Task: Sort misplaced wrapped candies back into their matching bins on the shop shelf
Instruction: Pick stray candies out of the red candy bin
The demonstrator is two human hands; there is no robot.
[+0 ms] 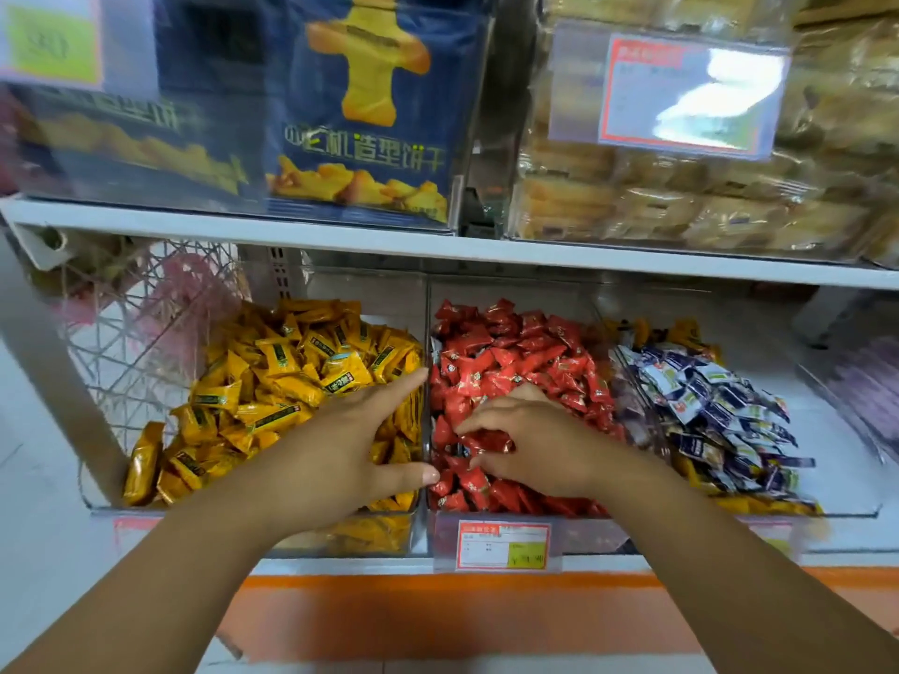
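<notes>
Three clear bins stand side by side on the lower shelf. The left bin (pixel 253 503) holds yellow wrapped candies (pixel 292 381), and my left hand (pixel 355 445) lies over its right side with fingers spread, thumb at the divider. The middle bin (pixel 438 537) is full of red candies (pixel 511 352). My right hand (pixel 530 440) digs into them, fingers and thumb curled round a few red pieces. In the right bin (pixel 851 508) blue-and-white candies (pixel 720 406) are piled, with stray yellow candies (pixel 681 333) at the back and along the front.
A price tag (pixel 503 544) hangs on the middle bin's front. A wire basket (pixel 141 333) with pink items sits to the left. The upper shelf (pixel 340 235) carries blue biscuit boxes (pixel 369 114) and a clear bin of wrapped pastries (pixel 681 197). An orange base runs below.
</notes>
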